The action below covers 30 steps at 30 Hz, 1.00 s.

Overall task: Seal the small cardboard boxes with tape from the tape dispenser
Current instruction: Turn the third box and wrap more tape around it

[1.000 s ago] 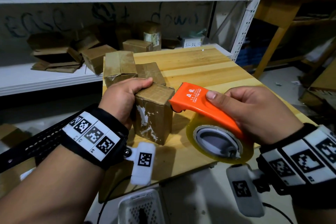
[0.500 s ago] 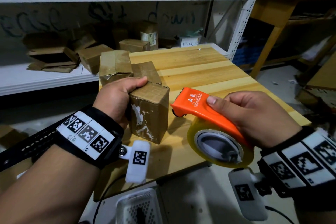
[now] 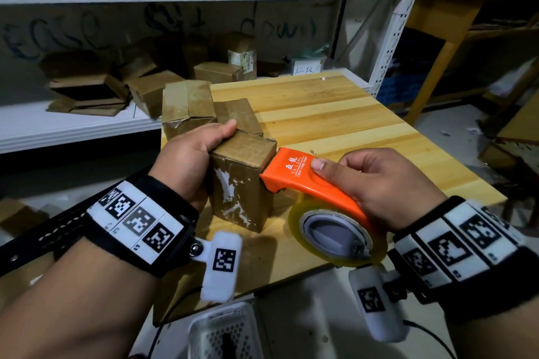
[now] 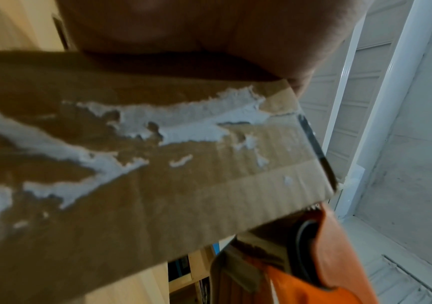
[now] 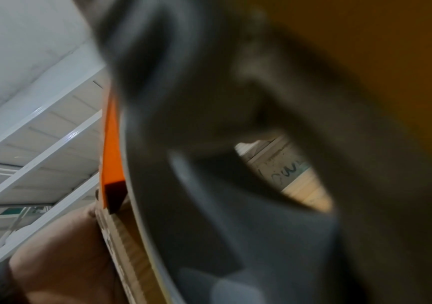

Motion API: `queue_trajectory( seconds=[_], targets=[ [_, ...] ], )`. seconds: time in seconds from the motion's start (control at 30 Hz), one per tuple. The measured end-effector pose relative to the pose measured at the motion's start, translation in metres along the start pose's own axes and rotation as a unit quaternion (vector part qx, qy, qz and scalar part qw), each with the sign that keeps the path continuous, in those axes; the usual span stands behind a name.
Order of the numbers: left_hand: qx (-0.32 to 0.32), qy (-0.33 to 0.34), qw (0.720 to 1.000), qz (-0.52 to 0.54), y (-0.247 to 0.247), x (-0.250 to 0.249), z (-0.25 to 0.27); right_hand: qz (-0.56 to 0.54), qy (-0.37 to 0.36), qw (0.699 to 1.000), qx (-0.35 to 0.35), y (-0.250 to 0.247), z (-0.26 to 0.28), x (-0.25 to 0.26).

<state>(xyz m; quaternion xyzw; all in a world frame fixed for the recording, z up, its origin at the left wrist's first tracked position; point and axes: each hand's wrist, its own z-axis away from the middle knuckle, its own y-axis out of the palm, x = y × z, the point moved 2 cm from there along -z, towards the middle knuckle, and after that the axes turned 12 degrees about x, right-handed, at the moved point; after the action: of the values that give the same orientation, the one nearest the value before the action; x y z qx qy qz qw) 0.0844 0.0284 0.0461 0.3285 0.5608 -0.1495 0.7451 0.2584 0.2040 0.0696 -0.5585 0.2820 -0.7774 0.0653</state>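
Nearest the camera, the right hand (image 3: 388,183) grips the orange plastic tape dispenser with its roll of clear yellowish tape (image 3: 309,183), fingers wrapped over the curved handle and the thumb pressed flat on the printed top. The dispenser's toothed front edge touches the upper right edge of the small upright brown cardboard box with torn white label scraps (image 3: 242,183); the left wrist view shows those teeth right at the box's top corner (image 4: 313,207). No fresh strip of tape can be made out across the box's top, so the sealing pass on this box looks only at its start: the tape has to be stuck down, drawn across the closed flaps and cut.

To the left of that box, the left hand (image 3: 192,160) holds it steady, palm against its left side and fingers curled over the far top edge. The box stands on the near left part of the pale wooden surface (image 3: 335,122).

Just behind the held box, two more brown cardboard boxes (image 3: 189,105) sit touching each other; whether they are fully sealed cannot be told. Farther behind, on the white metal shelf (image 3: 73,125), lie further brown cartons (image 3: 87,90), some open or flattened, so much of the task seems left.
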Motion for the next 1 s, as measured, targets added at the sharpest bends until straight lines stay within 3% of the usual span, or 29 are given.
queue_trajectory(
  seconds=[0.07,0.17,0.33,0.47,0.57,0.83,1.0],
  targets=[
    [-0.021,0.031,0.999,-0.03,-0.001,0.001,0.0,-0.004,0.002,1.0,0.004,-0.001,-0.001,0.0],
    [-0.037,0.136,0.971,-0.192,-0.003,-0.003,0.005,-0.001,0.001,1.0,0.004,-0.002,-0.001,0.0],
    [-0.028,0.284,0.862,-0.418,0.003,-0.022,0.018,0.01,-0.006,1.0,-0.004,0.0,0.001,0.0],
    [0.007,0.275,0.801,-0.532,0.015,-0.024,0.024,0.013,-0.006,1.0,-0.011,-0.001,0.004,0.001],
    [0.033,0.226,0.739,-0.634,0.022,-0.022,0.028,0.012,-0.01,1.0,-0.014,0.0,0.006,0.001],
    [0.005,0.182,0.73,-0.658,0.023,-0.026,0.023,0.007,-0.022,1.0,-0.015,0.002,0.006,0.0],
    [-0.016,0.178,0.779,-0.601,0.015,-0.029,0.012,-0.015,-0.024,0.999,-0.015,-0.008,0.008,0.001]
  ],
)
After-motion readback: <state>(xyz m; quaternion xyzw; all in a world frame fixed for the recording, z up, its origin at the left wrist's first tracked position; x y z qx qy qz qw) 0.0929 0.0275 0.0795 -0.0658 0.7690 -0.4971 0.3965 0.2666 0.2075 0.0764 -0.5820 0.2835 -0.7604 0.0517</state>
